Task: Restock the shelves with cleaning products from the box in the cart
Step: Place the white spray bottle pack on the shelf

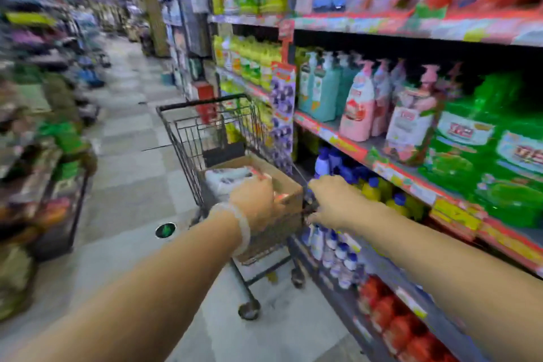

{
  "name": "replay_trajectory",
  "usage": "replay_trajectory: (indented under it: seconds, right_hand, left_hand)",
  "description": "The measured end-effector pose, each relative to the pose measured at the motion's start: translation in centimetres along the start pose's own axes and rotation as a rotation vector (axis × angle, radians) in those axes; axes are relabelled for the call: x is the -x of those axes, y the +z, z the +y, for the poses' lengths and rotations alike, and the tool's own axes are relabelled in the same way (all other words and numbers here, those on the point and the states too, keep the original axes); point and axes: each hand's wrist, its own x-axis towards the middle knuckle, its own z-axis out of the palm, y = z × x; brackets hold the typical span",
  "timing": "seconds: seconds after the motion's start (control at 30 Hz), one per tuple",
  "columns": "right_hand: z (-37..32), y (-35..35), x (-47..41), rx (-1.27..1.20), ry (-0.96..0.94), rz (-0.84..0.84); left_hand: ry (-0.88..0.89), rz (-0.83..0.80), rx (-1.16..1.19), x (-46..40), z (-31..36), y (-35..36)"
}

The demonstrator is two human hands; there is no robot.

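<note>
Both hands (293,203) reach over wire cart's (188,138) cardboard box (286,185).

Dim aisle, colours garish and oversaturated. Heavy motion blur smears the left-hand goods (35,114) and shelf labels; the wide lens bends the shelves (382,26) at the edges. The floor (129,179) is palely lit.

Brown box (286,185), dark wire cart (188,132), pink bottles (357,109), green packs (482,156).

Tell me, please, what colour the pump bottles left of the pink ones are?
Teal, a blue-green, with white pumps: the pump bottles show best in the head view.
</note>
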Motion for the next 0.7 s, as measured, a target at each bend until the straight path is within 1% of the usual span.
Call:
replay_trajectory:
  seconds: [0.07,0.2,0.37,0.47,0.57,0.7]
  right_hand:
    - [-1.2,1.5,-4.5,-0.02,-0.039,-0.024]
    - [-2.2,3.2,-14.2,-0.083,-0.077,-0.054]
    - [-1.9,5.2,-25.4,-0.192,-0.111,-0.131]
    - [-1.7,7.1,-31.0,-0.225,-0.062,-0.195]
    - [-1.6,10.4,-36.4,-0.312,-0.009,-0.268]
    - [-1.7,14.8,-43.2,-0.44,0.094,-0.366]
  left_hand:
    - [-0.049,-0.033,-0.066,-2.7,-3.9,0.3]
    - [-0.135,-0.119,-0.088,-9.2,-9.7,-0.3]
    - [-0.156,-0.194,-0.064,-18.8,-15.4,-0.6]
    - [-0.154,-0.26,-0.075,-23.5,-18.4,0.6]
    - [-0.185,-0.306,-0.068,-29.3,-22.2,3.1]
    - [-0.116,-0.416,-0.16,-37.9,-26.9,6.4]
